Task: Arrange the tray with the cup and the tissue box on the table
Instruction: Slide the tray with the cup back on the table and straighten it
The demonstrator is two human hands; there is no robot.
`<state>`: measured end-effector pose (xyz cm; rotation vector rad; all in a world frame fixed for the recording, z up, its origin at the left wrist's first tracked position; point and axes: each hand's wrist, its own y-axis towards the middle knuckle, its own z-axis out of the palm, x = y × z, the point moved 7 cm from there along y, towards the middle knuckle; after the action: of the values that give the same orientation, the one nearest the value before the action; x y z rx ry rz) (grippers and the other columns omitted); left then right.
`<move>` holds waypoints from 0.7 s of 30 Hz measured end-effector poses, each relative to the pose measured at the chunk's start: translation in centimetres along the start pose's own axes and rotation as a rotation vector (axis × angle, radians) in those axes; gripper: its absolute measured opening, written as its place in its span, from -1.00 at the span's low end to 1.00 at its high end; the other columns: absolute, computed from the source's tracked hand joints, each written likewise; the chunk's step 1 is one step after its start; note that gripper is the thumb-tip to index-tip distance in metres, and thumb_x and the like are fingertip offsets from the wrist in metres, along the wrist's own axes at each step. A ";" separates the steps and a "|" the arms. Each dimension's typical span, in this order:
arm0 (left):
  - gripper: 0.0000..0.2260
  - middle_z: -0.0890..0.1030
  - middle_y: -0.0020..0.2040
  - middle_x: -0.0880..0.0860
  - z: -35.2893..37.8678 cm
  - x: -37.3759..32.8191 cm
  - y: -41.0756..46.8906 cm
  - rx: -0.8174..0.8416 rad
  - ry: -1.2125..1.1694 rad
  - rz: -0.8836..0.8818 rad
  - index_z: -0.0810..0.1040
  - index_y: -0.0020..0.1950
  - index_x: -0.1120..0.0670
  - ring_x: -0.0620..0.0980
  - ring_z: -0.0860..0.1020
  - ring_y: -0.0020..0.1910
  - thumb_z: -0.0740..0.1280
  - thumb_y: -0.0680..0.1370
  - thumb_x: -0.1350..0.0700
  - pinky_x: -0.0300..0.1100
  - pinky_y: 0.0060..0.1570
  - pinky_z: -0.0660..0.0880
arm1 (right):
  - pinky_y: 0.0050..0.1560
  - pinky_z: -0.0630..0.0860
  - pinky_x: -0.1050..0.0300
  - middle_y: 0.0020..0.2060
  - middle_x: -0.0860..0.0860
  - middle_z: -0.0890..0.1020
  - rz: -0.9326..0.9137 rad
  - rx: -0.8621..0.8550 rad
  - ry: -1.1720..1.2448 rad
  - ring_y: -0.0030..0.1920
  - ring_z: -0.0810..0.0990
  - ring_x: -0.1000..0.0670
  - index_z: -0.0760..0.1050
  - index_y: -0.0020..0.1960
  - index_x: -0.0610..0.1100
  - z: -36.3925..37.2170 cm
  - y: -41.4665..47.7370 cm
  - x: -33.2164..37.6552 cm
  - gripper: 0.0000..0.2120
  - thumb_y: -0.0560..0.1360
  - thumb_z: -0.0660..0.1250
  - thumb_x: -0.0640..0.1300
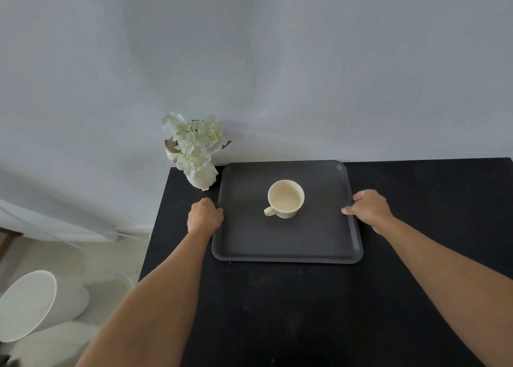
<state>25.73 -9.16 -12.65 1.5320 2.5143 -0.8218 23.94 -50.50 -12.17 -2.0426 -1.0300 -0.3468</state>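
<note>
A dark grey tray point(277, 244) lies flat on the black table point(305, 311), close to the wall. A cream cup point(286, 198) stands upright near the tray's middle, its handle pointing toward the near left. My left hand point(205, 215) grips the tray's left rim, fingers curled around it. On the opposite side, my right hand point(367, 207) holds the right rim, thumb on top of the edge. No tissue box is in view.
A white vase with pale flowers point(198, 155) stands at the table's far left corner, just beside the tray. The wall rises right behind the tray. On the floor to the left sits a white bin point(30, 305).
</note>
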 end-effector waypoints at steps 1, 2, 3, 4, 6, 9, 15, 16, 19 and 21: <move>-0.81 0.59 -0.09 0.19 0.0 0.1 -0.6 0.002 0.006 -0.006 0.52 -0.11 0.22 0.17 0.52 -0.18 0.33 0.53 0.09 -0.05 -0.22 0.44 | 0.10 0.49 0.00 0.18 -0.24 0.59 -0.011 0.004 -0.007 0.19 0.57 -0.22 0.46 0.29 -0.34 0.0 -0.3 0.1 -0.49 0.40 0.51 -0.23; -0.81 0.58 -0.07 0.17 0.0 0.3 -1.2 0.005 0.009 -0.012 0.53 -0.06 0.22 0.16 0.51 -0.16 0.32 0.53 0.08 -0.05 -0.20 0.44 | 0.07 0.48 0.02 0.18 -0.23 0.59 -0.021 0.008 -0.020 0.19 0.57 -0.21 0.45 0.29 -0.33 0.0 -0.7 0.1 -0.50 0.41 0.50 -0.21; -0.81 0.56 -0.06 0.15 0.0 0.5 -1.9 0.006 0.008 -0.019 0.53 -0.02 0.21 0.15 0.50 -0.14 0.32 0.54 0.08 -0.05 -0.19 0.44 | 0.06 0.47 0.02 0.19 -0.22 0.58 -0.029 0.011 -0.041 0.18 0.56 -0.20 0.44 0.30 -0.31 -0.1 -1.0 0.2 -0.48 0.42 0.50 -0.19; -0.80 0.56 -0.04 0.15 -0.1 0.6 -2.7 0.005 0.008 -0.026 0.53 0.02 0.21 0.14 0.49 -0.13 0.31 0.54 0.07 -0.05 -0.18 0.44 | 0.07 0.48 0.01 0.21 -0.21 0.56 -0.038 0.017 -0.057 0.19 0.56 -0.19 0.42 0.33 -0.29 -0.2 -1.5 0.2 -0.46 0.42 0.50 -0.17; -0.77 0.58 0.03 0.16 -0.2 0.6 -4.4 0.000 0.017 -0.032 0.54 0.07 0.21 0.13 0.49 -0.10 0.30 0.55 0.06 -0.04 -0.16 0.44 | 0.13 0.49 -0.02 0.26 -0.19 0.53 -0.054 0.041 -0.084 0.23 0.54 -0.18 0.37 0.39 -0.26 -0.6 -2.6 0.0 -0.39 0.42 0.49 -0.13; -0.72 0.58 0.11 0.18 -0.3 0.2 -6.8 0.009 0.012 -0.031 0.53 0.14 0.21 0.16 0.53 -0.01 0.29 0.55 0.04 -0.03 -0.11 0.46 | 0.19 0.46 -0.03 0.33 -0.18 0.49 -0.071 0.076 -0.113 0.30 0.49 -0.18 0.34 0.42 -0.24 -1.3 -4.4 -0.4 -0.37 0.43 0.48 -0.10; -0.67 0.57 0.18 0.19 -0.7 -1.7 -12.1 0.027 -0.042 0.040 0.51 0.21 0.21 0.13 0.48 -0.02 0.27 0.55 0.02 -0.06 -0.07 0.43 | 0.24 0.46 -0.05 0.29 -0.22 0.54 -0.109 0.066 -0.136 0.28 0.52 -0.19 0.43 0.35 -0.31 -4.0 -9.4 -1.8 -0.49 0.49 0.41 -0.07; -0.67 0.57 0.18 0.19 -0.8 -1.9 -13.1 0.033 -0.051 0.055 0.50 0.21 0.21 0.13 0.49 -0.01 0.26 0.56 0.02 -0.07 -0.07 0.43 | 0.25 0.46 -0.06 0.28 -0.24 0.54 -0.116 0.052 -0.141 0.27 0.53 -0.21 0.44 0.33 -0.33 -4.5 -10.4 -2.1 -0.50 0.50 0.39 -0.07; -0.66 0.59 0.17 0.21 -0.7 -2.8 -16.0 0.040 -0.104 0.115 0.50 0.21 0.23 0.17 0.55 0.03 0.26 0.56 0.01 -0.07 -0.05 0.46 | 0.24 0.43 0.00 0.33 -0.17 0.52 -0.127 0.018 -0.162 0.32 0.49 -0.17 0.40 0.40 -0.27 -6.2 -13.6 -3.3 -0.46 0.51 0.37 -0.02; -0.65 0.58 0.17 0.21 -0.5 -2.8 -18.7 0.051 -0.135 0.152 0.49 0.22 0.23 0.18 0.55 0.09 0.26 0.58 0.01 -0.08 -0.05 0.44 | 0.21 0.43 0.03 0.32 -0.15 0.52 -0.139 0.001 -0.179 0.30 0.50 -0.15 0.39 0.40 -0.24 -7.0 -16.4 -4.4 -0.46 0.52 0.36 0.00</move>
<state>11.35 -17.78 -3.86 1.6015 2.2677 -0.9393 9.28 -52.61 -1.30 -2.0339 -1.2846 -0.2372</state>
